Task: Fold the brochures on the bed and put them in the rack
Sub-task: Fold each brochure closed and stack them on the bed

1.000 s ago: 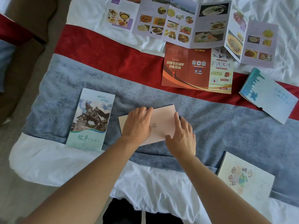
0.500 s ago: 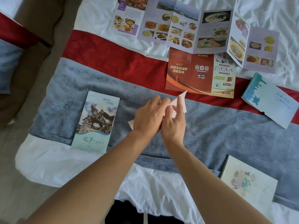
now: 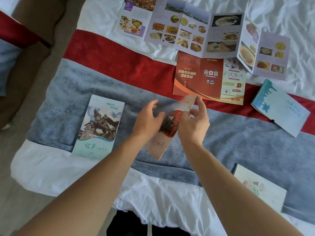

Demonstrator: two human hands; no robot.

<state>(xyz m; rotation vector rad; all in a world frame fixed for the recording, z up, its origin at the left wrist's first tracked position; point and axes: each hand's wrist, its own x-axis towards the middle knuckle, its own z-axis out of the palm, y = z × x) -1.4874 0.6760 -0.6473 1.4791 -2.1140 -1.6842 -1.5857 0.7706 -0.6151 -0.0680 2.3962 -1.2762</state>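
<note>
Hands meet above the bed [image 3: 95, 171]: your left hand [image 3: 148, 120] and right hand [image 3: 193, 123] each pinch a blurred pink brochure [image 3: 167, 130], seemingly lifted off the grey blanket [image 3: 230, 138]. A folded horse-statue brochure [image 3: 99, 126] lies to the left, unfolded food brochure [image 3: 196, 31] and orange brochure [image 3: 210, 78] beyond.

Bed [image 3: 153, 193]: rumpled white sheet, crossed by 1 grey-blue runner [image 3: 230, 142] beneath the hands and 1 red band [image 3: 119, 62] beyond them. Floor [image 3: 25, 210]: grey-beige, left of the left forearm. Furniture: brown upholstered piece [image 3: 34, 23], far upper left.
</note>
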